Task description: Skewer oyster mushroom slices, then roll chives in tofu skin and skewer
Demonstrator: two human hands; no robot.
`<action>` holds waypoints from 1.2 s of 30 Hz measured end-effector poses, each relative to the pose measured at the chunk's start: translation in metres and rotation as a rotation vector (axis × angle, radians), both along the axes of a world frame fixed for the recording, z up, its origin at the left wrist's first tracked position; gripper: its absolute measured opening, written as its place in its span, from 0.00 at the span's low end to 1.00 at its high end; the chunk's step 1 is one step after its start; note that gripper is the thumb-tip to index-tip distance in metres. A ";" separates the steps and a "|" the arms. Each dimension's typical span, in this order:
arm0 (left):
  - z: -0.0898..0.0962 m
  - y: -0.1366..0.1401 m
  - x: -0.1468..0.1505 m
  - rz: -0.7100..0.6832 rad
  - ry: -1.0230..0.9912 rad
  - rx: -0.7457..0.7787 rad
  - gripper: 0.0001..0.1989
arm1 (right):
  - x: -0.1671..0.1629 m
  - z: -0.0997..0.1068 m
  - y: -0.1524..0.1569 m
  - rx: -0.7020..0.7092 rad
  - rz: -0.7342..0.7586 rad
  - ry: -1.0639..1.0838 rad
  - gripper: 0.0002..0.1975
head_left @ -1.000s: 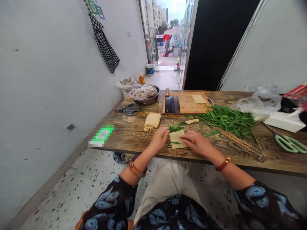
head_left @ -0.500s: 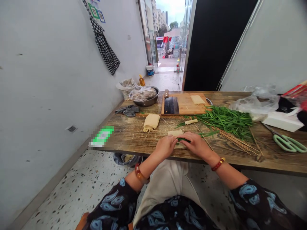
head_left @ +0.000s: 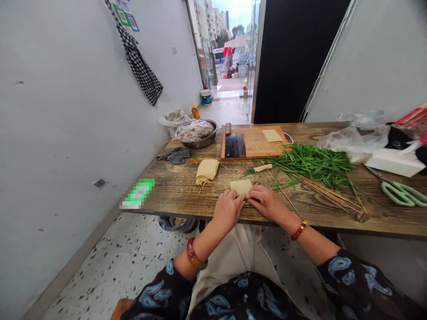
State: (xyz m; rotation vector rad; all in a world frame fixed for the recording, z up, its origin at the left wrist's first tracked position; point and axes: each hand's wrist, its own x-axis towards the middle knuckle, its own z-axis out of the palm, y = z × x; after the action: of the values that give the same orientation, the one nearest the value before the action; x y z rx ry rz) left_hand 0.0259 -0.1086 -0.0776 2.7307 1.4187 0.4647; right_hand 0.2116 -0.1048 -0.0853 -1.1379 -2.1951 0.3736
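Observation:
A pale yellow tofu-skin sheet (head_left: 240, 186) lies near the table's front edge. My left hand (head_left: 228, 207) pinches its near edge on one side, and my right hand (head_left: 267, 202) pinches it on the other. The fingertips of both hands nearly meet; a bit of green leaf shows between them, and the rest is hidden under the fingers. Just beyond my right hand is a rolled tofu skin (head_left: 263, 168) with green leaves poking out of its left end. To the left sits a folded stack of tofu-skin sheets (head_left: 207, 171).
Long green chives (head_left: 315, 166) are heaped at the right, beside thin wooden skewers (head_left: 330, 195). Green-handled scissors (head_left: 402, 194) lie farther right. Behind are a cutting board (head_left: 258, 149) with a cleaver (head_left: 235, 145), a metal bowl (head_left: 200, 143) and a grey cloth (head_left: 173, 155).
The near edge of the sheet has been folded over the green leaves, which are now mostly covered. Both hands stay close together; the view has shifted slightly.

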 end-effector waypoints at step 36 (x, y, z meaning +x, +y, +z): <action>-0.011 0.013 -0.003 -0.163 -0.339 0.004 0.12 | 0.007 0.007 0.011 0.060 0.082 -0.164 0.06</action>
State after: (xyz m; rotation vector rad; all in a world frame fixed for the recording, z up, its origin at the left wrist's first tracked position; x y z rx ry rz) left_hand 0.0232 -0.0951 -0.0881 2.5803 1.1040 0.8693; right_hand 0.2187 -0.0940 -0.0781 -1.0819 -2.3848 0.2549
